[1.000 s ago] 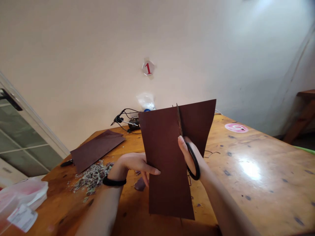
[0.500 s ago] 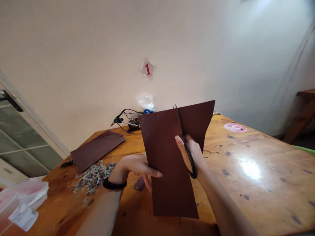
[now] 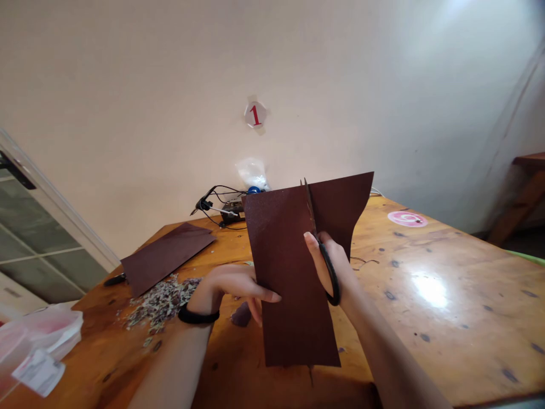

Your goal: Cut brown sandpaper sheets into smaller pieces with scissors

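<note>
My left hand [image 3: 242, 287] grips the left edge of a dark brown sheet [image 3: 289, 272], thumb on its face and fingers behind. The sheet, which could be leather or stiff card, stands upright above the table. In my right hand [image 3: 330, 255] is a pair of scissors [image 3: 331, 275] with black handles, the thumb in one loop. Their blades lie along a cut down the sheet and their tips stick out past its top edge. Right of the cut, the sheet bends away from me. A small purplish scrap [image 3: 241, 316] lies below my left hand.
On the wooden table [image 3: 395, 318], a second brown sheet [image 3: 168, 255] lies at the left, partly over a black-handled tool [image 3: 114, 280]. Beside it is a heap of small shreds [image 3: 159, 304]. A plastic bag [image 3: 42, 349] sits at the left edge; a black device with cables [image 3: 232, 211] stands by the wall.
The view has shifted slightly. Both hands keep their hold on the sheet and scissors, and the blades stay in the cut with little visible difference.
</note>
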`<control>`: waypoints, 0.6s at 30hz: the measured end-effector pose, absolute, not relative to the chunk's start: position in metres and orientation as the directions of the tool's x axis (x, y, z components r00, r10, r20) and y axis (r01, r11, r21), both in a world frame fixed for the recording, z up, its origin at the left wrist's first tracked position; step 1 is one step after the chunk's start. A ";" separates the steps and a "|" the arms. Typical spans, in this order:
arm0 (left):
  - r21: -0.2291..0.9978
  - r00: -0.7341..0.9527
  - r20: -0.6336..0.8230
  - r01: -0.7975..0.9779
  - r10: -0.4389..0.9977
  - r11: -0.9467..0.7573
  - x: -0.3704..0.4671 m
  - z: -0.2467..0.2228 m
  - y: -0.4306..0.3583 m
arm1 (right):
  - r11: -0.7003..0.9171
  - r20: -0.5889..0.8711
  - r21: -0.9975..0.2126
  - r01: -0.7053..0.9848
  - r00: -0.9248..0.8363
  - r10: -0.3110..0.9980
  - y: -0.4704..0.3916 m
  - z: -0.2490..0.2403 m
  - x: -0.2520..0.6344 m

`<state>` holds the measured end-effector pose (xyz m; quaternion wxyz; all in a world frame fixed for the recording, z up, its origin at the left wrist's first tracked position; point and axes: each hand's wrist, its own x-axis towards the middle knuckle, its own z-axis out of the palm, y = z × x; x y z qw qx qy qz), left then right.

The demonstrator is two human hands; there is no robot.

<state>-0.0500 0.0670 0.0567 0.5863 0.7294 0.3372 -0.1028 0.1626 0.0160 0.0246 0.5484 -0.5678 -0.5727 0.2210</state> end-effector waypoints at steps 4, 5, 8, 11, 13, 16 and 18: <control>0.778 0.736 -0.547 0.623 0.399 -0.083 -0.049 0.059 0.065 | 0.257 0.375 -0.879 0.402 0.248 0.893 0.017 0.024 0.162; 0.772 0.724 -0.553 0.632 0.413 -0.075 -0.048 0.059 0.065 | 0.254 0.373 -0.878 0.405 0.247 0.895 0.017 0.024 0.163; 0.766 0.705 -0.564 0.641 0.430 -0.046 -0.048 0.059 0.064 | 0.239 0.363 -0.877 0.416 0.249 0.898 0.017 0.025 0.163; 0.773 0.713 -0.565 0.633 0.415 -0.036 -0.048 0.058 0.063 | 0.236 0.366 -0.875 0.422 0.259 0.894 0.016 0.027 0.163; 0.774 0.719 -0.566 0.632 0.404 -0.041 -0.048 0.056 0.064 | 0.231 0.362 -0.875 0.424 0.260 0.895 0.015 0.028 0.162; 0.779 0.729 -0.554 0.624 0.402 -0.058 -0.050 0.052 0.068 | 0.217 0.343 -0.884 0.414 0.259 0.903 0.014 0.029 0.161; 0.790 0.735 -0.542 0.611 0.408 -0.052 -0.051 0.049 0.070 | 0.220 0.339 -0.890 0.398 0.258 0.905 0.015 0.028 0.161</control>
